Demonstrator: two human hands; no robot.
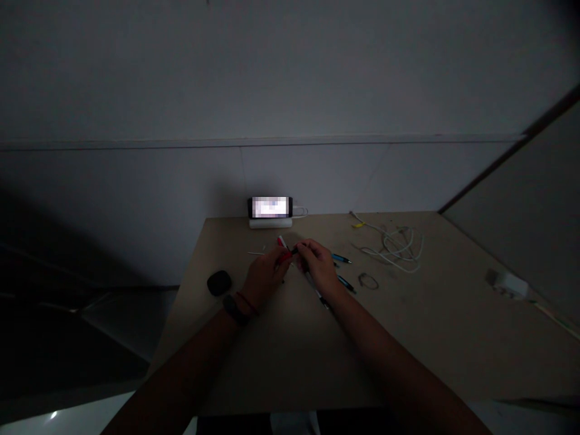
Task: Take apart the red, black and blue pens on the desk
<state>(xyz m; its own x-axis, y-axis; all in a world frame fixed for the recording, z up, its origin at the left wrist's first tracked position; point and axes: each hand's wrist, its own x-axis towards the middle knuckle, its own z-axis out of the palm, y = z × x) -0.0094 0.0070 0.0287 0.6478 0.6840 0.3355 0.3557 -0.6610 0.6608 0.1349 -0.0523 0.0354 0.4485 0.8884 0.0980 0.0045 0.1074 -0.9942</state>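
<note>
My left hand (265,275), with a dark band and a red string at the wrist, pinches a red pen barrel (284,257). Close against it, my right hand (319,266) has its fingers closed on the black end piece (294,249) of that pen. Whether the two pieces are joined is too dim to tell. Just beyond the fingers lies a red-and-white piece (283,243). Under my right hand a white-and-black pen (323,301) rests on the table, partly covered. Blue-and-black pens (347,284) lie to its right. A thin white stick (256,253) is left of my left fingers.
A lit phone (272,207) leans on a white stand (270,223) by the wall. A black rounded case (219,283) sits at left. Right on the table (290,362) are a coiled white cable (401,258), a small loop (368,281) and a white power block (512,284).
</note>
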